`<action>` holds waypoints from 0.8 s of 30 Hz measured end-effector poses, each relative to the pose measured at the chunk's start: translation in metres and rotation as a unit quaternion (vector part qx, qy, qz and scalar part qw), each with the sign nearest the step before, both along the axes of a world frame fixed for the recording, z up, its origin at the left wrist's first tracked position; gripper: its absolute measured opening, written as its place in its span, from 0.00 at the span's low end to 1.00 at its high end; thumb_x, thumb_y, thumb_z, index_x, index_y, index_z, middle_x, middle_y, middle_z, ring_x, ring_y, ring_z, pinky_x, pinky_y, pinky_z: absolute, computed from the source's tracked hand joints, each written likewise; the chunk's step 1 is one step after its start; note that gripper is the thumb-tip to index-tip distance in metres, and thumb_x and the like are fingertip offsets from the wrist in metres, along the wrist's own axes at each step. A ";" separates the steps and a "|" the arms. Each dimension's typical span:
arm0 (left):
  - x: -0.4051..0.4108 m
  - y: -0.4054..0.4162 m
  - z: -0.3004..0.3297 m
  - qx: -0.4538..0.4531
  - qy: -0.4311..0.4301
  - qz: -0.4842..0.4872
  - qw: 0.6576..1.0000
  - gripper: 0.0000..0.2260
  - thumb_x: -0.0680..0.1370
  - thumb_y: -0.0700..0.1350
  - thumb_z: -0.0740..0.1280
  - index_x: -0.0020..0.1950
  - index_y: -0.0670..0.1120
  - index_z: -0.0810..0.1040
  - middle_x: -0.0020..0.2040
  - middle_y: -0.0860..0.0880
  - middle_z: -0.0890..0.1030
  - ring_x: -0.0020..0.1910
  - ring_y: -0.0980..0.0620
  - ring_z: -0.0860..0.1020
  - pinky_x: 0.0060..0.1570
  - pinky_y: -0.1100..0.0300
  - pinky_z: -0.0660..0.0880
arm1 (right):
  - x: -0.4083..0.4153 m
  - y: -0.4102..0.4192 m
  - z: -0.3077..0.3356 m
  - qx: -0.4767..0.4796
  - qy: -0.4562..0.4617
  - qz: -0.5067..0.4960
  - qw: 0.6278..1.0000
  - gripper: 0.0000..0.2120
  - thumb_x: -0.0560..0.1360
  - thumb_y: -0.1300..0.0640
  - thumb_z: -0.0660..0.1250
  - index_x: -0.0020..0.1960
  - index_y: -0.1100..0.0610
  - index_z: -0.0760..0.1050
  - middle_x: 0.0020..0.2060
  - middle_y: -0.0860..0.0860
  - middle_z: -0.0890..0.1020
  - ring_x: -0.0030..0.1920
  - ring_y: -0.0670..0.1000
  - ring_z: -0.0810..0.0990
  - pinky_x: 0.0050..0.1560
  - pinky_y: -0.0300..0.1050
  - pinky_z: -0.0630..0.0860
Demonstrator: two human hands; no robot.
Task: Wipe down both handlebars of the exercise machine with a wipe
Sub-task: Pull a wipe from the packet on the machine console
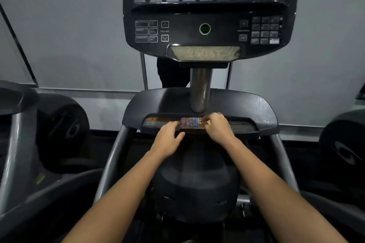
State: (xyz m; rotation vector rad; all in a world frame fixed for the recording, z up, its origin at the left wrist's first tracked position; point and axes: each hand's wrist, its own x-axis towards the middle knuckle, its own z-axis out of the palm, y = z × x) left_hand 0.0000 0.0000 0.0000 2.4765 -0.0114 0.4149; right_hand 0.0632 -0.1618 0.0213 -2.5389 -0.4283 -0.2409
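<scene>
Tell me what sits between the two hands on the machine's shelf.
Head view: a small colourful packet, held between left hand and right hand.

Both bare forearms reach straight forward from the bottom of the view, converging slightly toward the middle. The left hand (167, 140) lies palm down, knuckles up, its fingers curled forward and its thumb angled in toward the right hand. The right hand (216, 127) sits just beside it and a little farther forward, also palm down, fingers bent at the knuckles with the tips tucked under. The fingertips of both hands pinch a small colourful packet (190, 122) between them.
</scene>
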 end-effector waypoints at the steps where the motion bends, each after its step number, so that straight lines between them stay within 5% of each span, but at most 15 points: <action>1: 0.007 0.001 -0.001 0.000 -0.004 0.000 1.000 0.19 0.78 0.46 0.63 0.69 0.44 0.68 0.66 0.46 0.72 0.66 0.49 0.68 0.64 0.58 0.64 | 0.006 0.002 -0.003 -0.001 -0.005 0.001 1.000 0.10 0.75 0.60 0.64 0.55 0.56 0.79 0.55 0.57 0.77 0.54 0.56 0.76 0.57 0.46 0.73; 5: 0.031 0.003 -0.005 -0.023 -0.004 0.000 1.000 0.18 0.78 0.45 0.63 0.67 0.45 0.70 0.64 0.46 0.75 0.64 0.47 0.72 0.61 0.57 0.67 | 0.019 0.019 -0.005 -0.035 0.011 0.011 0.999 0.07 0.74 0.52 0.67 0.49 0.54 0.80 0.51 0.56 0.79 0.51 0.56 0.77 0.55 0.49 0.75; 10: 0.048 0.005 -0.019 -0.040 0.001 -0.009 0.999 0.18 0.78 0.47 0.62 0.68 0.47 0.68 0.61 0.42 0.78 0.61 0.44 0.75 0.56 0.55 0.72 | 0.026 0.035 0.000 -0.098 0.039 -0.031 0.994 0.15 0.73 0.42 0.64 0.46 0.53 0.78 0.49 0.52 0.78 0.50 0.56 0.77 0.50 0.47 0.74; 12: 0.050 0.005 -0.022 -0.046 -0.005 -0.010 0.999 0.18 0.79 0.46 0.62 0.68 0.46 0.68 0.60 0.41 0.78 0.60 0.43 0.76 0.54 0.54 0.72 | 0.024 0.041 0.003 -0.152 -0.003 -0.027 0.988 0.17 0.75 0.42 0.63 0.52 0.55 0.77 0.52 0.52 0.78 0.52 0.55 0.76 0.44 0.46 0.70; 15: 0.050 0.006 -0.023 -0.057 -0.013 -0.012 0.998 0.18 0.79 0.44 0.61 0.69 0.45 0.67 0.59 0.41 0.79 0.59 0.43 0.76 0.53 0.55 0.73 | 0.024 0.052 0.006 -0.196 -0.031 -0.020 0.980 0.18 0.77 0.45 0.61 0.57 0.59 0.74 0.55 0.55 0.77 0.57 0.56 0.74 0.50 0.47 0.71; 19: 0.048 0.008 -0.024 -0.060 -0.010 -0.025 0.998 0.18 0.79 0.47 0.61 0.69 0.47 0.67 0.58 0.44 0.80 0.58 0.44 0.77 0.54 0.52 0.74 | 0.024 0.063 0.007 -0.221 -0.023 -0.029 0.975 0.11 0.78 0.57 0.61 0.58 0.60 0.73 0.55 0.56 0.78 0.55 0.56 0.76 0.49 0.46 0.71; 24: 0.050 0.012 -0.025 -0.061 0.004 -0.025 0.998 0.18 0.78 0.48 0.62 0.68 0.49 0.66 0.56 0.43 0.80 0.57 0.42 0.77 0.53 0.47 0.75 | 0.025 0.068 0.007 -0.222 -0.030 -0.042 0.974 0.10 0.79 0.59 0.60 0.57 0.61 0.74 0.53 0.57 0.79 0.54 0.57 0.78 0.48 0.47 0.71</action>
